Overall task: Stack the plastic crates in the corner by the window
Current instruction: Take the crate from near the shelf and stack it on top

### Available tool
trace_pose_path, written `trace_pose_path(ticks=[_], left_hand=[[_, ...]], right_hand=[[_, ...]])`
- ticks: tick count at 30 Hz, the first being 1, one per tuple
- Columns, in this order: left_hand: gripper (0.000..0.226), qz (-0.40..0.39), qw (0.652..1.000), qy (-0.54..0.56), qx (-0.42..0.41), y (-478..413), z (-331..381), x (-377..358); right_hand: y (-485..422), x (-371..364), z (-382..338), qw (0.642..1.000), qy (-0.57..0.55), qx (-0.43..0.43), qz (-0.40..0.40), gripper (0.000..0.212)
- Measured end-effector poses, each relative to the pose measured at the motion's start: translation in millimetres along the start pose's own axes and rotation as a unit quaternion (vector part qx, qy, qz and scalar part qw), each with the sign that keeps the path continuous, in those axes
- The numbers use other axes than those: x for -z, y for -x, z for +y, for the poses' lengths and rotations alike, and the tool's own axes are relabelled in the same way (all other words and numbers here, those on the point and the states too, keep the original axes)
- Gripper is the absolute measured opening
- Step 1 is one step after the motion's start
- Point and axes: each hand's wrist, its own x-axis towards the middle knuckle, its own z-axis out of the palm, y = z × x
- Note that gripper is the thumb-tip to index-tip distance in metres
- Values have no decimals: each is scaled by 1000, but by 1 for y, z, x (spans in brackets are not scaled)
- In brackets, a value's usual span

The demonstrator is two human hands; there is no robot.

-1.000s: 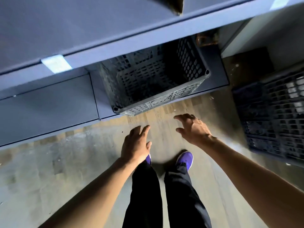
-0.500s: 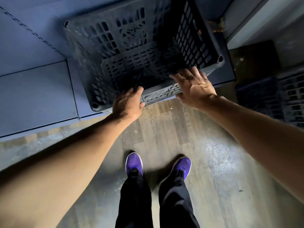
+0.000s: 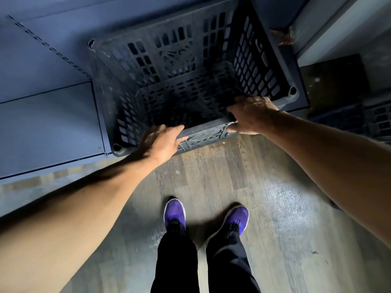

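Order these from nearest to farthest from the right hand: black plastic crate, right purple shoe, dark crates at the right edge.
1. Black plastic crate: its near rim is under the right hand.
2. Dark crates: right edge.
3. Right purple shoe: on the floor below.

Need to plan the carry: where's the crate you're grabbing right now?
Head view, upper centre: the crate sits on the blue shelf base, above the shoes, both hands on its near rim.
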Motion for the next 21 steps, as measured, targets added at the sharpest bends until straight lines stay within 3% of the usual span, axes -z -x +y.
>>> trace_pose_path(ticks=[7, 12, 17, 21], left_hand=[[49, 27, 999, -7, -35, 41, 1, 54], [48, -29, 996, -42, -72, 90, 17, 99], [50, -102, 987, -72, -102, 143, 54, 145], [50, -145, 977, -57, -144, 170, 79, 166]], right_hand=[[48, 51, -11, 999, 40, 32, -13, 45], [122, 58, -24, 998, 6, 22, -56, 49], [204, 59, -38, 992, -56, -45, -100, 59], [262, 67, -38, 986, -109, -89, -87, 55]])
